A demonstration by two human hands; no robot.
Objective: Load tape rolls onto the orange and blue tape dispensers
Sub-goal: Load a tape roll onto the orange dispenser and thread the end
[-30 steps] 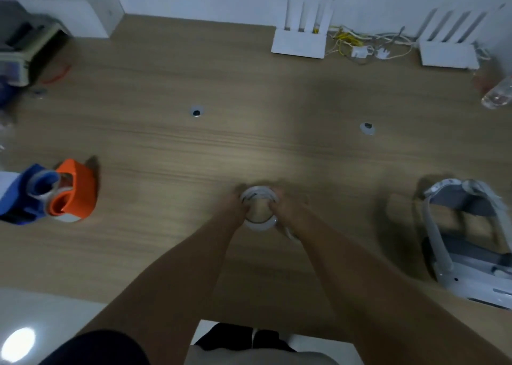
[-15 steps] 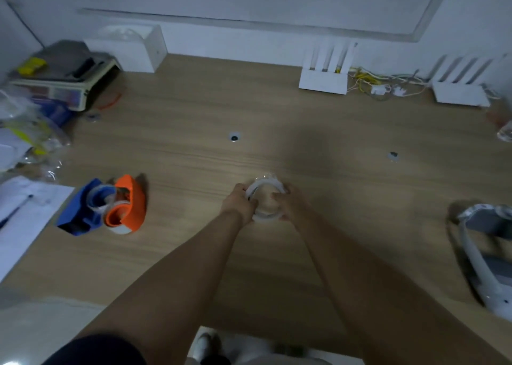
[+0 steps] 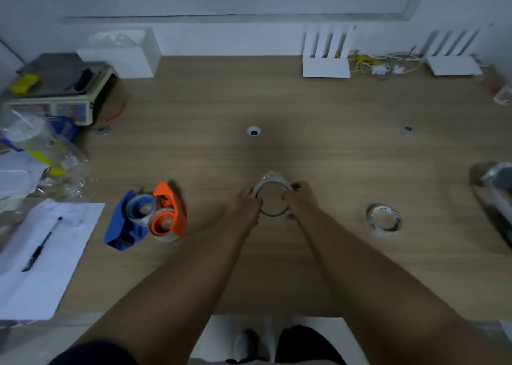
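Observation:
A clear tape roll (image 3: 270, 182) is held upright-tilted over the middle of the wooden table. My left hand (image 3: 246, 206) grips its left rim and my right hand (image 3: 300, 198) pinches its right rim. To the left lie the blue tape dispenser (image 3: 122, 223) and the orange tape dispenser (image 3: 170, 212), side by side and touching, each with a tape roll on its hub. A second loose tape roll (image 3: 383, 220) lies flat on the table to the right of my hands.
White paper with a pen (image 3: 41, 247) lies at the left front. Plastic bags (image 3: 41, 145), a weighing scale (image 3: 59, 87) and a white box (image 3: 124, 51) fill the back left. Two white routers (image 3: 325, 60) with cables stand at the back. A white headset (image 3: 498, 181) sits at the right edge.
The camera has tilted up and shifted, so the dispensers appear closer to my hands and the second loose roll has come into view. Both hands stay on the roll.

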